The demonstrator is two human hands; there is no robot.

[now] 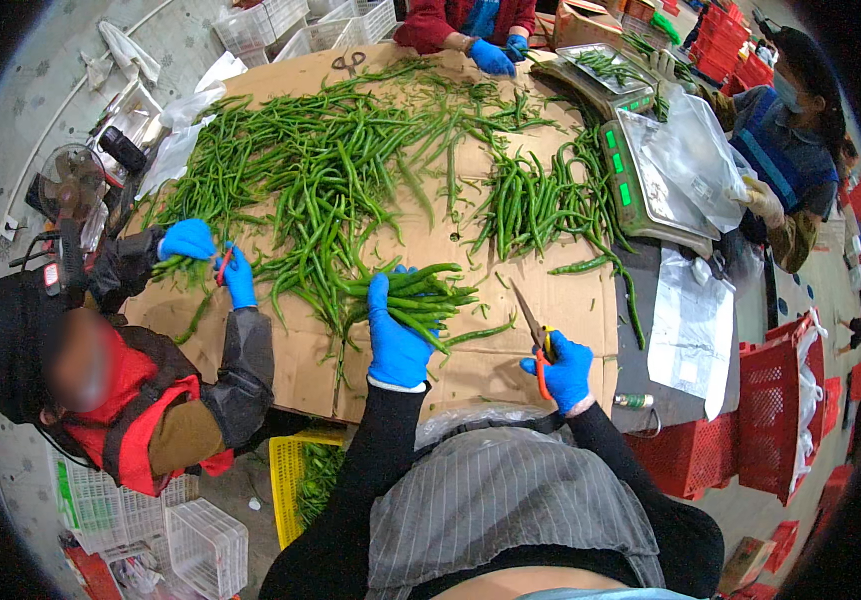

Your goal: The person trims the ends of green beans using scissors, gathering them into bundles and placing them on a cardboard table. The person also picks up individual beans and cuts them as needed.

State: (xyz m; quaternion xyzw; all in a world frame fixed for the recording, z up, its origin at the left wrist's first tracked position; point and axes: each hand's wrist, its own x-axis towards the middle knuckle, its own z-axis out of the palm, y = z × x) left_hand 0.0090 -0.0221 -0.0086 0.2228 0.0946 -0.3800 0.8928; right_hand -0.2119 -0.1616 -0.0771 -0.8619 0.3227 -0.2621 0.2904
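My left hand (398, 345), in a blue glove, is closed round a bunch of long green chili peppers (421, 300), their ends sticking out to the right. My right hand (563, 370), also gloved in blue, grips a pair of scissors (529, 318) by the orange handles. Its blades point up and left, apart from the peppers. A big heap of green chili peppers (321, 190) spreads over the cardboard-covered table (581, 310) beyond my left hand. Farther right lies a smaller pile of peppers (531, 205), with a few loose ones beside it.
At left, a co-worker's blue-gloved hands (189, 240) hold peppers and scissors. Another person's gloved hands (492, 57) work at the far edge. Digital scales (641, 180) stand at right, near a person holding a clear bag (696, 165). Red crates (776, 410) and a yellow crate (286, 485) sit below.
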